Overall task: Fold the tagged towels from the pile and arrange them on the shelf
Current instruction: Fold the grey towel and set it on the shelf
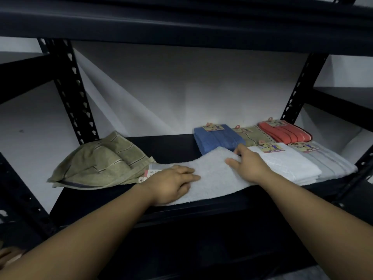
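1. My left hand (173, 181) lies flat on the left part of the pale towel (214, 176), fingers straight and close together, pressing it to the shelf (113, 199).
2. My right hand (248, 164) rests on the towel's right part, fingers loosely spread, fingertips at its raised far edge; I cannot tell whether they pinch the cloth.
3. The pale towel lies along the shelf front, its right end against the white towel (286, 164).
4. A tag (150, 172) shows just left of my left hand.
5. The olive towel (101, 162) sits crumpled at the left, unfolded.
6. Right of the white towel: a grey towel (331, 166), folded, tagged.
7. Back row, left to right: blue towel (216, 138), tan towel (252, 134), red towel (284, 131), all folded and tagged.
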